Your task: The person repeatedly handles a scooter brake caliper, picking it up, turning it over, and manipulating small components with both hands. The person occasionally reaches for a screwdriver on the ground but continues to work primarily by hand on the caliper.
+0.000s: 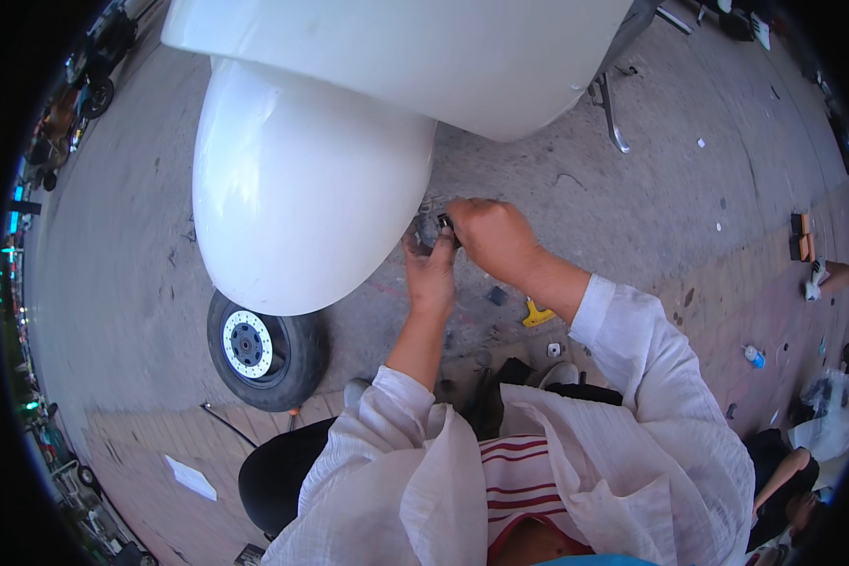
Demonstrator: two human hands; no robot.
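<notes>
The white front fender (311,189) of a scooter hangs over the ground in front of me, below a larger white body panel (415,42). Beside the fender's right edge, both hands meet at a small dark metal part (445,223). My left hand (430,274) has thumb and fingers closed around it from below. My right hand (491,231) is curled into a fist against its upper right side; whatever lies inside that fist is hidden. Left of my hands, a wheel (292,354) with a black tyre and a silver brake disc (247,345) rests beneath the fender's lower end.
A yellow tool (538,313) lies on the pavement right of my hands. The scooter's metal stand (613,113) reaches down at upper right. A blue-and-white bottle (754,357) and a seated person (783,481) are farther right. White paper (191,477) lies at lower left.
</notes>
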